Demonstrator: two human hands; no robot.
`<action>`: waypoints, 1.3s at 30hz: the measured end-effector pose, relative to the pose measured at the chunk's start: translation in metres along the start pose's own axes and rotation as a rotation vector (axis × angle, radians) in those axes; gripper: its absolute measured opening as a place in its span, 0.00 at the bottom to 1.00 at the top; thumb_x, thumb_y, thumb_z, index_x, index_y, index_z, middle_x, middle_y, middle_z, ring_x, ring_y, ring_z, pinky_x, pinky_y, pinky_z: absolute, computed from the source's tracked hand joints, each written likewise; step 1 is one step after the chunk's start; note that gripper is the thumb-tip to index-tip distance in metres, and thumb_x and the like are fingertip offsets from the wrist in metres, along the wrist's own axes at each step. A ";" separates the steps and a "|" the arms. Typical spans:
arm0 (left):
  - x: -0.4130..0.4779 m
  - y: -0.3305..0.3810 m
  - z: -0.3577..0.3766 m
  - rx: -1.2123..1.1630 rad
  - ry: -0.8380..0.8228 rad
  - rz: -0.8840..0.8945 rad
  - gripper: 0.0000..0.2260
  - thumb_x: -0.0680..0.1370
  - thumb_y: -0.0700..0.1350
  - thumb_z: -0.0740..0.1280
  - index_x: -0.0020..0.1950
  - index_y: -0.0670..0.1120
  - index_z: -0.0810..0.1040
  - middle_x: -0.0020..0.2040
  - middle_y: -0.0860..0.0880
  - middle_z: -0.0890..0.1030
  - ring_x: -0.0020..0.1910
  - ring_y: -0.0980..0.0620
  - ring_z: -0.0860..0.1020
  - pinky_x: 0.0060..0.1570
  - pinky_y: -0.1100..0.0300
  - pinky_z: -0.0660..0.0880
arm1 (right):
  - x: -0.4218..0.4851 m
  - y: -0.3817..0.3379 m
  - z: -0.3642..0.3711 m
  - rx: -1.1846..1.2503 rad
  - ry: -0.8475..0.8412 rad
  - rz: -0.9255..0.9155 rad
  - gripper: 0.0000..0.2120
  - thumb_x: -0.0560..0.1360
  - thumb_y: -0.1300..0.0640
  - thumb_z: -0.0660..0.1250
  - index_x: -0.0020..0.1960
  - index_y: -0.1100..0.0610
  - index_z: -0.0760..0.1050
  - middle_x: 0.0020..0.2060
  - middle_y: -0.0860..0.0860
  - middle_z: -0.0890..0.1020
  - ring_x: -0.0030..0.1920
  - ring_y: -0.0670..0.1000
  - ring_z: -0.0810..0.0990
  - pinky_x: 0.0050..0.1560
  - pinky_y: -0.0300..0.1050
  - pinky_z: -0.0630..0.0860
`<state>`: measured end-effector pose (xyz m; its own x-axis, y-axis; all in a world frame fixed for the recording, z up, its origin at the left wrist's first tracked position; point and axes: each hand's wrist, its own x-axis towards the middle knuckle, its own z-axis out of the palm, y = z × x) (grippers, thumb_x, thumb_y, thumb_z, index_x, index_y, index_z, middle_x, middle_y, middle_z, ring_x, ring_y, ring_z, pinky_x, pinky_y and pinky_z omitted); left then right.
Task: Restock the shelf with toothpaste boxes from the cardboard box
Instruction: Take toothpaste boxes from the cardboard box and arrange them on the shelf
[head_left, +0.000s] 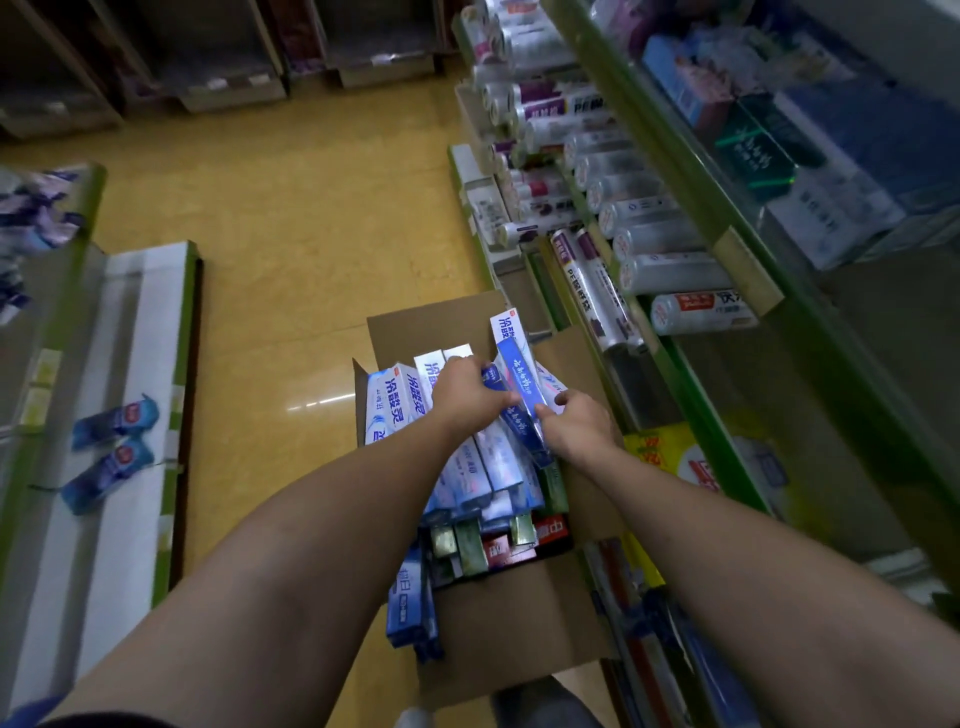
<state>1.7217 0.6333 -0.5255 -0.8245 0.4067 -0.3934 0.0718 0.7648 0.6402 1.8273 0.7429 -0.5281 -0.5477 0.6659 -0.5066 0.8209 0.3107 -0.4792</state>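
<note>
Down on the glossy yellow floor (291, 218), close beneath the camera, an open brown cardboard box (519, 623) sits just beside the green-edged right-hand shelf unit (691, 182). It is crammed with long blue-and-white toothpaste boxes (483, 467), with green and red ones at its near end. Both bare arms reach into it. The right hand (579, 423) pinches a long dark-blue toothpaste box (519, 387) that tilts up out of the pile. The left hand (465, 395) seems to grip it too, fingers curled over its far side, though blur hides how many boxes lie under them. Further left, two blue packets (114, 421) lie on a white shelf (135, 322). Clear wrapped rolls (670, 273) line the right shelves beyond.
</note>
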 end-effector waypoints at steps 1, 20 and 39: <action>-0.004 0.001 -0.004 -0.030 0.011 0.018 0.15 0.70 0.50 0.80 0.49 0.43 0.83 0.46 0.46 0.84 0.46 0.48 0.82 0.46 0.53 0.78 | -0.004 0.000 -0.001 0.034 0.023 0.000 0.20 0.79 0.46 0.65 0.66 0.56 0.75 0.63 0.57 0.80 0.63 0.60 0.77 0.59 0.47 0.73; -0.160 0.034 -0.111 -0.691 0.074 0.159 0.20 0.67 0.60 0.79 0.48 0.47 0.80 0.43 0.46 0.86 0.41 0.45 0.85 0.44 0.46 0.84 | -0.199 0.002 -0.044 1.262 0.304 -0.001 0.11 0.80 0.53 0.66 0.43 0.59 0.77 0.39 0.57 0.80 0.30 0.54 0.76 0.27 0.42 0.73; -0.367 0.107 0.013 -0.640 -0.414 0.251 0.13 0.72 0.52 0.76 0.46 0.45 0.79 0.46 0.44 0.84 0.41 0.46 0.85 0.35 0.51 0.82 | -0.427 0.207 -0.105 1.506 0.633 -0.051 0.10 0.81 0.58 0.63 0.60 0.61 0.77 0.39 0.55 0.78 0.31 0.52 0.72 0.30 0.42 0.75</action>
<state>2.0395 0.5728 -0.3209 -0.5422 0.7770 -0.3198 -0.2121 0.2417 0.9469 2.2481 0.5940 -0.3359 -0.1060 0.9502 -0.2931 -0.2932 -0.3115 -0.9039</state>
